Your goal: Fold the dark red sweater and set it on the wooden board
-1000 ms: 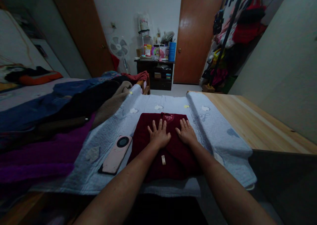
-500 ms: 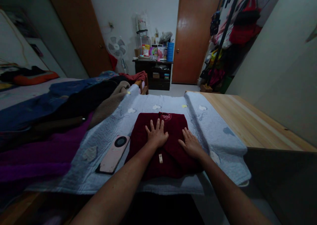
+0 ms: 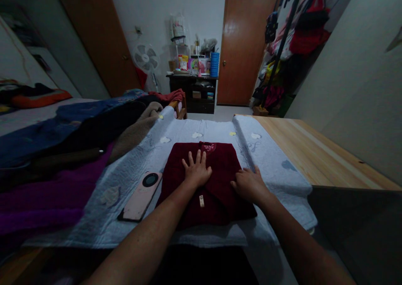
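A dark red folded garment (image 3: 220, 163) lies on a pale blue quilted cloth (image 3: 185, 130), with a small light tag (image 3: 201, 201) on it and a pink patterned patch near its far edge. My left hand (image 3: 197, 170) rests flat on the garment's upper middle, fingers spread. My right hand (image 3: 249, 183) is at the garment's right edge, its fingers curled down at the fabric; what lies between the fingertips is hidden. A pink phone (image 3: 140, 198) with a round dark camera ring lies face down left of the garment.
Piled clothes, among them a purple one (image 3: 56, 193) and a brown one (image 3: 135, 130), lie on the left. A wooden board (image 3: 301, 151) extends to the right. Farther back are a fan (image 3: 146, 58), a dark shelf (image 3: 191, 92) and a wooden door (image 3: 245, 46).
My right hand has shifted slightly right and its fingers have gone from stretched flat to curled at the garment's edge. My left hand stays flat on the garment.
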The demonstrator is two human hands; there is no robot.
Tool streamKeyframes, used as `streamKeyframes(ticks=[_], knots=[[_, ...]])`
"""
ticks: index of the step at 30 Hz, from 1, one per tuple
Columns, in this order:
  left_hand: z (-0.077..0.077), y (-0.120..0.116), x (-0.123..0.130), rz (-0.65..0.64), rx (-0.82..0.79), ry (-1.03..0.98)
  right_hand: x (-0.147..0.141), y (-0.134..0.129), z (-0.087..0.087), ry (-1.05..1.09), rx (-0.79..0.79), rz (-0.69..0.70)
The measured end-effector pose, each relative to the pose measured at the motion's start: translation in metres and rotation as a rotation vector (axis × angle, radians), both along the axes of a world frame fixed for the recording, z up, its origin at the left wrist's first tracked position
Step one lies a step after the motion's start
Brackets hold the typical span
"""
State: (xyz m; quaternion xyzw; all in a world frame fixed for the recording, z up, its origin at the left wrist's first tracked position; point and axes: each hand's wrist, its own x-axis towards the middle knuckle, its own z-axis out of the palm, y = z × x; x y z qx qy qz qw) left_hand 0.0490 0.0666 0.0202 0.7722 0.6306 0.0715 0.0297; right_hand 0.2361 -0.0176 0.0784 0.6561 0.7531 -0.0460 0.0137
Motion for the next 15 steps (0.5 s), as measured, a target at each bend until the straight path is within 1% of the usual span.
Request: streamKeyframes(ticks=[2, 3, 4, 5, 7, 9, 11, 13, 15], knots=[[-0.001, 0.001, 0.000, 0.004, 0.013, 0.003, -0.017, 0.022, 0.013, 0.058, 0.108, 0.036], [-0.001, 0.001, 0.000, 0.004, 0.019, 0.005, -0.027, 0.034, 0.014, 0.094, 0.165, 0.039], [-0.002, 0.001, -0.001, 0.003, 0.019, 0.007, -0.036, 0.044, 0.011, 0.131, 0.208, 0.052], [-0.002, 0.001, -0.001, 0.001, 0.012, 0.009, -0.045, 0.053, 0.005, 0.165, 0.250, 0.049], [-0.002, 0.002, -0.001, -0.004, -0.002, 0.012, -0.058, 0.065, -0.014, 0.219, 0.277, 0.030], [-0.003, 0.002, -0.002, -0.004, 0.003, 0.017, -0.065, 0.069, -0.036, 0.236, 0.229, -0.003], [-0.004, 0.001, -0.002, -0.006, 0.021, 0.022, -0.066, 0.068, -0.052, 0.229, 0.201, -0.015], [-0.004, 0.000, -0.003, -0.010, 0.030, 0.025, -0.065, 0.065, -0.059, 0.212, 0.195, -0.016], [-0.002, 0.001, -0.005, -0.017, 0.026, 0.031, -0.065, 0.064, -0.060, 0.195, 0.197, -0.023]])
